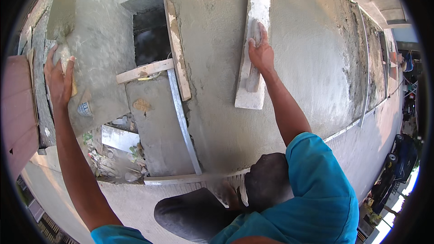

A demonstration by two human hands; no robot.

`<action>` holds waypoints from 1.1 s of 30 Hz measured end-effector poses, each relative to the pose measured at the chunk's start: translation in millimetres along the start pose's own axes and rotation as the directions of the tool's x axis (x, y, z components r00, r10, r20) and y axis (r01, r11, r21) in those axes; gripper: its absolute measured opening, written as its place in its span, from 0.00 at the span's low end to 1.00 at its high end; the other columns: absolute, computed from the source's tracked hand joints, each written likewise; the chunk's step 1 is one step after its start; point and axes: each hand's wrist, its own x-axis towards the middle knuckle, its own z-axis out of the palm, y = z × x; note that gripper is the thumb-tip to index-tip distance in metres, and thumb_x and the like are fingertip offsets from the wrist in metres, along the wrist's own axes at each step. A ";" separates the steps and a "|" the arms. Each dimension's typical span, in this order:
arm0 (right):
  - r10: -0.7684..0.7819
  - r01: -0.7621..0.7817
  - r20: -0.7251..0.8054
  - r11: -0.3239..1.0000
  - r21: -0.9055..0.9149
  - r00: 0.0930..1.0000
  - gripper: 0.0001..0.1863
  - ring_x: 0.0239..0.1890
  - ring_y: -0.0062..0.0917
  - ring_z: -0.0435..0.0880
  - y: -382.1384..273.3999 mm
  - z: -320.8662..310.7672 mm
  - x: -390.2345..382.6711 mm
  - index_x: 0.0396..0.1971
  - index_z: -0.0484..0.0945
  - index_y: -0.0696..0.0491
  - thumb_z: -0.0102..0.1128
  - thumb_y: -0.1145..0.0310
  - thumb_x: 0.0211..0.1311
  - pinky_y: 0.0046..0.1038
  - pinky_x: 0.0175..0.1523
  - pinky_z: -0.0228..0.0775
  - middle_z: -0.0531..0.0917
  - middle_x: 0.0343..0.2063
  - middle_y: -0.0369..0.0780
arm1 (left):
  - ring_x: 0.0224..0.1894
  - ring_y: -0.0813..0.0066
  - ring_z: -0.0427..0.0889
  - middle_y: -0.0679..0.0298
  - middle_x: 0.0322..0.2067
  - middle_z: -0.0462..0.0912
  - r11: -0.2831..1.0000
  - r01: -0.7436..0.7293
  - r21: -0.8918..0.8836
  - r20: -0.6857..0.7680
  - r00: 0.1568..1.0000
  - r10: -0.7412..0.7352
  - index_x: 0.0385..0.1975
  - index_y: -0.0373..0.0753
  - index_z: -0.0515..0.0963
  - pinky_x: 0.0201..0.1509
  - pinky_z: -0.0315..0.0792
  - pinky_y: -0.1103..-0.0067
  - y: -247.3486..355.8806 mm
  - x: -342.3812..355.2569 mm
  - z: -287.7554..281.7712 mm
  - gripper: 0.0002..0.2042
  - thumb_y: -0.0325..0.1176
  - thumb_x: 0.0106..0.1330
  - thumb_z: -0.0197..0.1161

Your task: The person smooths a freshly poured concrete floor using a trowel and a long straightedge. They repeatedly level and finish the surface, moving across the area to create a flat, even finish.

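Head view: our right hand [261, 55] grips the float [259, 7] flat on the grey concrete [307, 63]; our left hand [59, 80] spreads its fingers at the trowel [62, 13], contact unclear. We judge smoothing in hand; the next stroke calls for level, even pressure.

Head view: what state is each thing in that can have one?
Cement surface: mostly smooth, rougher toward its far right edge.
White float: gripped in the right hand, appears flat on the cement surface.
Trowel: blade coated grey-brown; left hand at its handle, fingers parted, firmness of grip unclear.
Rectangular opening: uncovered, dark inside.
White panel: lying among debris.
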 end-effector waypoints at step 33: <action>-0.057 -0.008 0.203 0.952 0.305 0.977 0.40 0.25 0.32 0.85 -31.6 14.0 154.8 0.66 0.64 0.64 0.61 0.53 0.61 0.34 0.38 0.77 0.85 0.40 0.52 | 0.73 0.55 0.54 0.55 0.71 0.60 0.997 0.005 0.075 0.006 1.000 -0.006 0.54 0.31 0.78 0.75 0.48 0.62 -0.2 -3.2 -0.2 0.24 0.49 0.75 0.53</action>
